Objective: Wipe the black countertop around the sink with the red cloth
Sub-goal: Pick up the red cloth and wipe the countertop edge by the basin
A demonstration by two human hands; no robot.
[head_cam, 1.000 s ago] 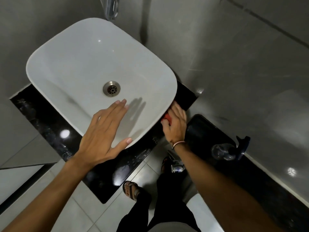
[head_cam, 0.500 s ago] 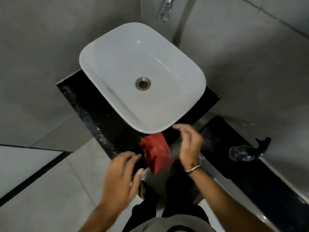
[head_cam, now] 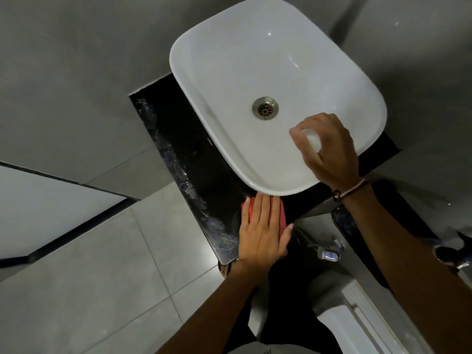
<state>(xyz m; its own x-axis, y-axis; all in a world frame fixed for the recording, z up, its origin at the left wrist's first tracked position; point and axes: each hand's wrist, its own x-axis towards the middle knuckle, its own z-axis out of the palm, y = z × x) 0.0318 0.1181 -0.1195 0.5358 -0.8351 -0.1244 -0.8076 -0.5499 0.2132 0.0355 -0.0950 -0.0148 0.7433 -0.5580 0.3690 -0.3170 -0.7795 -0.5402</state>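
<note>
As our left hand (head_cam: 263, 233) pressed flat, fingers together, on the cloth (head_cam: 281, 213) at the counter (head_cam: 194, 159) front edge, right hand (head_cam: 329, 149) loosely curled on the sink (head_cam: 229, 60), firm overlapping strokes seemed best.

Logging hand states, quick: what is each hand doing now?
Left hand: open, flat on the red cloth.
Right hand: loosely curled, holding nothing, over the white ceramic sink.
</note>
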